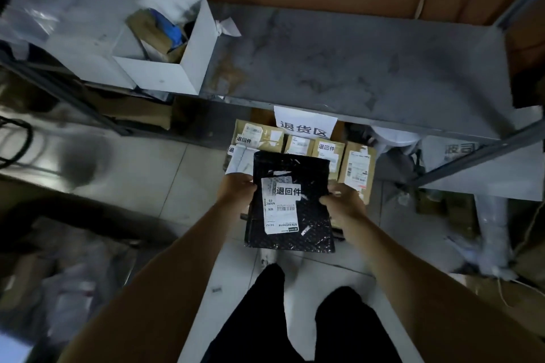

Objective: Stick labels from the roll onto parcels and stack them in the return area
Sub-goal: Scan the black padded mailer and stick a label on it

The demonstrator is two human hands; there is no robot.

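I hold a black plastic mailer parcel (306,215) in front of me with both hands. My left hand (237,187) grips its left edge and my right hand (343,200) grips its right edge. A white shipping slip and a white return label (288,191) with black characters are stuck on its face. Beyond it, under the shelf, several cardboard parcels (333,153) stand in a row on the floor, some bearing the same label. A white paper sign (303,124) hangs from the shelf edge above them. The label roll is not in view.
A grey metal shelf (368,74) spans the upper middle, with an open white box (165,41) at its left. Bags and boxes crowd the floor at the right (486,221) and lower left (67,289). My dark-trousered legs (295,324) stand on pale floor tiles.
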